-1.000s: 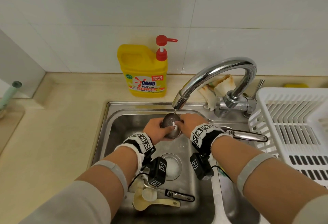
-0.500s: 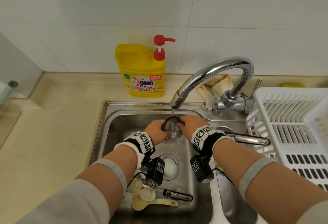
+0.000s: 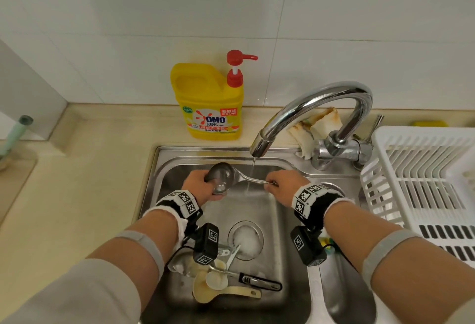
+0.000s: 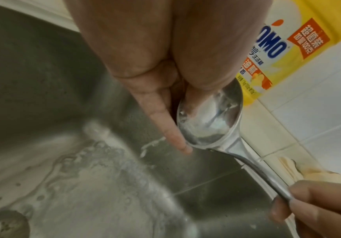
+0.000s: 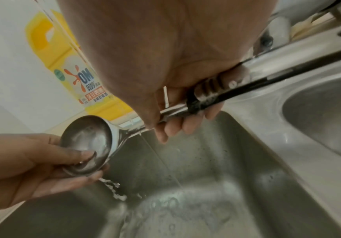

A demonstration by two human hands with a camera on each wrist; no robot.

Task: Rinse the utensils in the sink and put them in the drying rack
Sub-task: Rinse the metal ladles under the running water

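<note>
Steel ladle (image 3: 223,176): centre of the head view, held over the left sink basin (image 3: 259,210), bowl to the left, handle running right. A thin water stream (image 3: 253,169) from the chrome tap (image 3: 316,108) falls across the neck of the handle. In the left wrist view the bowl (image 4: 210,116) shows wet streaks inside.

Left hand (image 3: 198,185): left of centre, cupped round the ladle bowl. Thumb pressed into the bowl's inner face, fingers (image 5: 69,178) curled beneath it, as seen from the right wrist; one finger (image 4: 165,122) lies straight along the rim.

Right hand (image 3: 282,185): right of centre, closed round the ladle handle (image 5: 216,95) where bare steel meets the black grip; fingers (image 5: 173,127) wrapped under the handle, close together.

Basin floor, lower centre of the head view: a pale rice paddle (image 3: 223,291), a small white spoon (image 3: 216,279), a black-handled utensil (image 3: 257,281), heaped just below the drain strainer (image 3: 245,239), partly hidden by the wrist camera.

White plastic drying rack (image 3: 421,177): right edge of the head view, beside the tap base; its contents cannot be told.

Yellow OMO detergent bottle (image 3: 208,102) with red pump: upper centre, upright on the beige counter (image 3: 77,169) behind the sink.

Stained cloth (image 3: 313,126): behind the tap, against the tiled wall (image 3: 257,15).
</note>
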